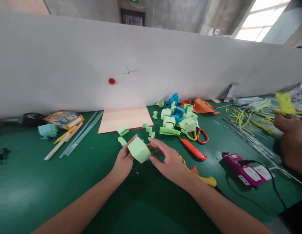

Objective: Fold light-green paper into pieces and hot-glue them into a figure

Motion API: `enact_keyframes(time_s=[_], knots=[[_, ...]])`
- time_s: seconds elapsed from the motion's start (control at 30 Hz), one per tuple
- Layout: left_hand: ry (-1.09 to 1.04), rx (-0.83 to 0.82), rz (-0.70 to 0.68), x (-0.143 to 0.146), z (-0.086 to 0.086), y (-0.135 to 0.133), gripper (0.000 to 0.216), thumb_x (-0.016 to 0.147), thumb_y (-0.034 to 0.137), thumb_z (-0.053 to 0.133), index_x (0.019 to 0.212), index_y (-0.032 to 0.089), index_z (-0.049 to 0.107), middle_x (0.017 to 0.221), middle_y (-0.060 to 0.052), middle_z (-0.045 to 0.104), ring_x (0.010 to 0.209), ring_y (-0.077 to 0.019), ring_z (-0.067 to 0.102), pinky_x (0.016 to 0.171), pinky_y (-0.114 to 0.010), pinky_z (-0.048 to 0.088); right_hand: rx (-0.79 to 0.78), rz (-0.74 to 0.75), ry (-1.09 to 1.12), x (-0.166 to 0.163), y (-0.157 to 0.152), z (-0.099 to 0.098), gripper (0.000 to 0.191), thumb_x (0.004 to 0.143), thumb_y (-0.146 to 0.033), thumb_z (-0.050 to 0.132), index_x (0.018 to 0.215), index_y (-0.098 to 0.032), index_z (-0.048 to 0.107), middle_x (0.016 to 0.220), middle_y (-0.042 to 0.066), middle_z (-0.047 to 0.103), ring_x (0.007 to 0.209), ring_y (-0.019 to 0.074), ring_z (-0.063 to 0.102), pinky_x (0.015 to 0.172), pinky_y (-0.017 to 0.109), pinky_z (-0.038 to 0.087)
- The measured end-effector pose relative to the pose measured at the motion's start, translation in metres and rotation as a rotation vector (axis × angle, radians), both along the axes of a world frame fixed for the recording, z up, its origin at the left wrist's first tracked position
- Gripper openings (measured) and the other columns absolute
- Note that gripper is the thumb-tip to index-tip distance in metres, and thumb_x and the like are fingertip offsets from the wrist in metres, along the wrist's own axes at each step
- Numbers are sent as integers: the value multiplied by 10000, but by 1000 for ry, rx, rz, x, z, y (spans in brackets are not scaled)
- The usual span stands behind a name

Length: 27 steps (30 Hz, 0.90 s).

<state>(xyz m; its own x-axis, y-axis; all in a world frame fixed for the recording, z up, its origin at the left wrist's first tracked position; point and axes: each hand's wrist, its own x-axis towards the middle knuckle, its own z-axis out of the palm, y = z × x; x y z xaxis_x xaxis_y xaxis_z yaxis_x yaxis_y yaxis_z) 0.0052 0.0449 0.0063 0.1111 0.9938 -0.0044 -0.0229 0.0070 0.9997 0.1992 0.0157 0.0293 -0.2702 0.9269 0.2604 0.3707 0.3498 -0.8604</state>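
Note:
A light green folded paper box (139,149) is held up over the green table, between my two hands. My left hand (124,162) grips its left side, fingers partly hidden behind it. On the other side, my right hand (166,159) pinches the box's right edge with thumb and fingers. Just beyond lie small green paper pieces (149,129) and a green paper strip (122,141). To the right of my hands is a red utility knife (193,149), with a yellow-handled glue gun (206,181) partly covered by my right forearm.
Green and blue folded papers (178,117) pile up near red-handled scissors (202,136). A peach sheet (126,117) lies against the white partition (68,65). At left are glue sticks (80,136) and a colourful box (64,119). A purple device (247,170) and another person's hand (291,130) are at right.

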Motion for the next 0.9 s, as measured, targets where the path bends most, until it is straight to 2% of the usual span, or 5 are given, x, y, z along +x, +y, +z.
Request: enact_keyframes(time_s=[0.2,0.33,0.43,0.57,0.9], knots=[[-10,161,-105,-10,13,-5,543,847,358,714,1356,176,659,1235,-134,752,1062,-331,738,804,-381,636,-67,135,110,-10,-17,3,732,897,-209,659,1554,-315,353,1476,97,507,1239,273,566,929,421,569],[228,518,-146,-19,16,-6,378,942,265,618,1311,240,697,1312,-107,721,1157,-302,715,911,-406,625,-251,198,406,-11,-20,1,749,934,-360,678,1554,-325,259,1556,113,380,1311,289,505,1012,469,510],[460,825,-123,-23,17,-6,408,942,190,625,1338,280,673,1291,-88,734,1154,-258,720,957,-388,610,-390,234,562,-13,-18,-5,851,884,-404,751,1540,-336,213,1509,123,414,1285,287,520,1014,490,489],[579,1066,-77,-21,22,-7,406,932,141,644,1315,275,671,1242,-82,758,1113,-228,741,883,-339,629,-484,242,655,-16,-16,-9,795,812,-371,828,1450,-313,356,1266,86,573,1134,257,591,911,435,516],[677,1234,-85,-20,35,-10,497,919,27,498,1344,244,638,1162,-65,788,1083,-202,749,901,-352,623,-588,289,797,-10,-6,-9,551,749,-340,867,1242,-272,631,1014,13,673,966,194,632,866,342,476]])
